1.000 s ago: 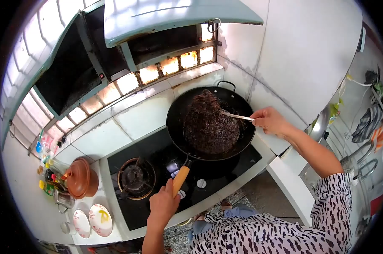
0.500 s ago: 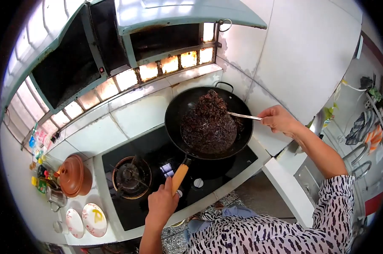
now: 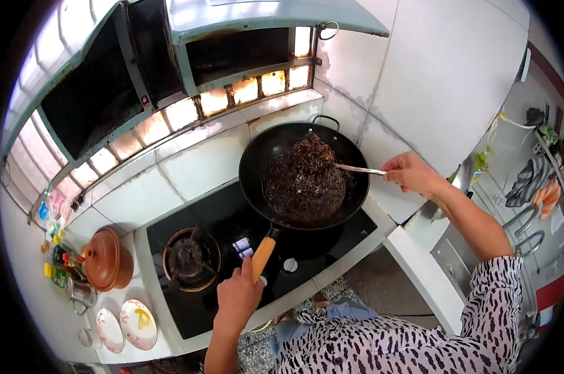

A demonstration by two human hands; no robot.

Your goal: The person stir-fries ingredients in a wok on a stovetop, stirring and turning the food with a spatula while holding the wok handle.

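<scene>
- The wok (image 3: 252,163) sits over the right part of the black glass hob (image 3: 332,254), its wooden handle (image 3: 264,257) angled toward the person and its metal loop (image 3: 326,119) on the far rim.
- The left hand (image 3: 238,295) is closed round the end of the wooden handle, with the thumb lying along it (pointing up toward the wok).
- The right hand (image 3: 409,172) pinches the outer end of a slim metal utensil (image 3: 361,169) between thumb and fingers, to the right of the wok's rim.
- The utensil reaches over that rim, its inner end at the dark, crumbly food (image 3: 303,187) (its tip is hidden, so its shape cannot be told).
- The food lies in the middle of the wok, heaped higher toward the far side and spread flatter and glossy nearer the handle.
- A round burner (image 3: 191,259) shows on the hob, left of the wooden handle; a pale knob (image 3: 290,265) is to the handle's right.
- Left of the hob stand a lidded brown clay pot (image 3: 109,262) and, nearer the person, a small plate (image 3: 109,337) and a large plate (image 3: 132,312) (a yellow smear marks the large one).
- Bottles (image 3: 60,269) and a metal cup (image 3: 81,292) crowd beside the clay pot.
</scene>
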